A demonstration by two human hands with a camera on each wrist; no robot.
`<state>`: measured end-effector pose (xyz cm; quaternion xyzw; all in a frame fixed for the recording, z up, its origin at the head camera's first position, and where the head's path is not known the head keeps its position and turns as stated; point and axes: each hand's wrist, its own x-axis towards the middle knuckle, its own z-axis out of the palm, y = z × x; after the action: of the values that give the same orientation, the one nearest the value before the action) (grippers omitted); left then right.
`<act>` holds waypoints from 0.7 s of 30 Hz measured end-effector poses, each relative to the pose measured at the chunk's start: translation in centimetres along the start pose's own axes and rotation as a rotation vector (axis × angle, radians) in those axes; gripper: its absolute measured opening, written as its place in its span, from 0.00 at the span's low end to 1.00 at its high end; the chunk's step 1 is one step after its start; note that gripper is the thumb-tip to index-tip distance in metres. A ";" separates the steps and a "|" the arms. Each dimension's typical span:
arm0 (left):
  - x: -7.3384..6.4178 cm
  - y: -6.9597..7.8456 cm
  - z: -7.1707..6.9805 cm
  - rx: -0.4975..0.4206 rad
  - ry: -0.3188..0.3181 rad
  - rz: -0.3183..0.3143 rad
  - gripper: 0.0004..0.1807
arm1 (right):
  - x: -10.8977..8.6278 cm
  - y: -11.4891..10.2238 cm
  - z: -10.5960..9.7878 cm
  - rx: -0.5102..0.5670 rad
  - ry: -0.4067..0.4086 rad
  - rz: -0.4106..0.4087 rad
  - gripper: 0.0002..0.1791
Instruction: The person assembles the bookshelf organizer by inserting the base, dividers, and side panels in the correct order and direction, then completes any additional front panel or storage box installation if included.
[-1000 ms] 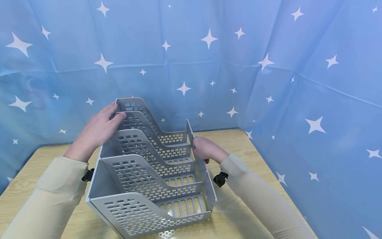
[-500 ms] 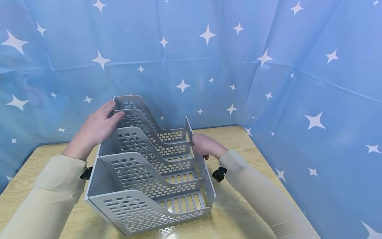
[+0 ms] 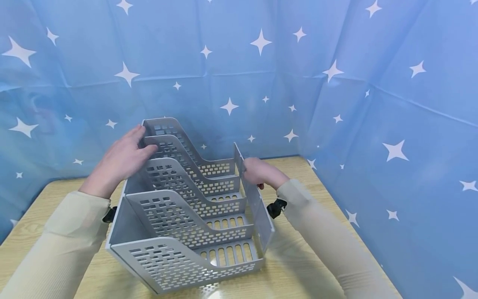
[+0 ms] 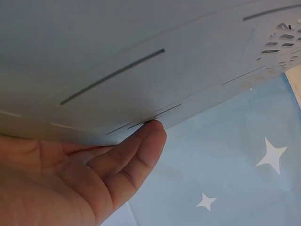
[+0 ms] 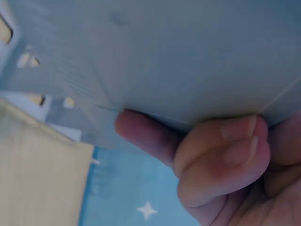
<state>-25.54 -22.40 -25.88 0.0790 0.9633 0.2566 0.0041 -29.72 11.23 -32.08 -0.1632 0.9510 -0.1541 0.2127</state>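
Observation:
A grey plastic file organizer [image 3: 186,220] with perforated dividers stands on the table. My left hand [image 3: 121,164] holds its tall back panel at the far end. The thumb lies over the top edge, beside a divider, and the fingertips [image 4: 153,129] touch the panel's outer face. My right hand [image 3: 257,171] grips the low front panel [image 3: 263,222] near its far end; several fingers curl at its lower edge, and one finger [image 5: 143,134] stretches along it. The panel's near end leans outward, apart from the organizer's front corner.
The wood-grain table [image 3: 298,261] extends to the right of the organizer and behind it. Blue curtains [image 3: 224,50] with white stars hang close along its back and right edges. A black wrist strap [image 3: 277,208] sits at my right cuff.
My right hand has moved slightly up and right, and the front panel's near end has tilted outward from the organizer's corner. The left hand stays at the back panel.

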 end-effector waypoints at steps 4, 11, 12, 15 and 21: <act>0.0 0.0 0.1 -0.004 -0.002 0.000 0.44 | -0.2 -0.1 0.0 -0.044 -0.048 0.009 0.15; 0.2 0.1 0.0 -0.001 0.026 0.014 0.37 | -0.8 0.4 0.5 -0.006 -0.077 -0.001 0.15; 0.2 0.1 0.0 0.000 0.025 0.012 0.37 | -0.8 0.4 0.5 0.002 -0.076 -0.001 0.15; 0.2 0.2 0.0 -0.007 0.022 0.010 0.36 | -0.9 0.4 0.7 0.023 -0.078 0.007 0.16; 0.3 0.4 0.1 -0.017 0.022 0.002 0.35 | -0.9 0.4 1.0 0.049 -0.054 0.015 0.17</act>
<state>-25.75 -22.01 -25.76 0.0773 0.9610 0.2656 -0.0062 -28.59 11.64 -32.81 -0.1547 0.9420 -0.1715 0.2435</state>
